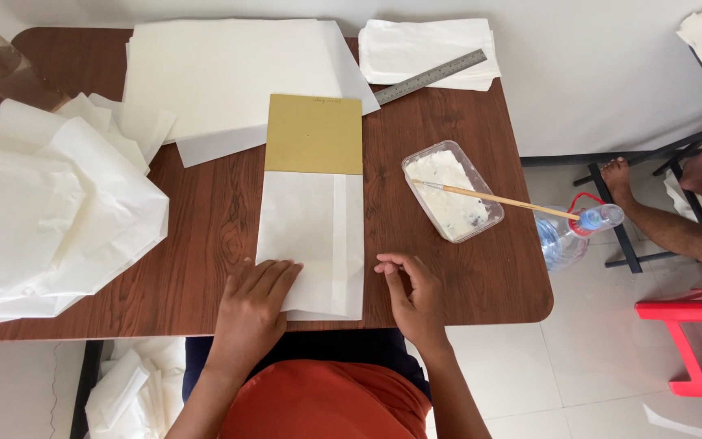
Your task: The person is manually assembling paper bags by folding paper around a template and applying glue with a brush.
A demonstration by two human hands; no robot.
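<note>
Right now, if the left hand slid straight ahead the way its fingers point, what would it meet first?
The left hand lies flat on the white folded paper, fingers pointing up-right across the sheet. It would run along that paper, then probably reach the yellow-brown card tucked into the top.

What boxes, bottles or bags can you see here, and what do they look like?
Plastic tub: right of the table's middle, clear, rectangular, holding white paste, brush resting across it.
Water bottle: on the floor off the table's right edge, clear, red ring at the neck.
Paper bag: table's middle, white, flat; left hand presses it, right hand alongside.
</note>
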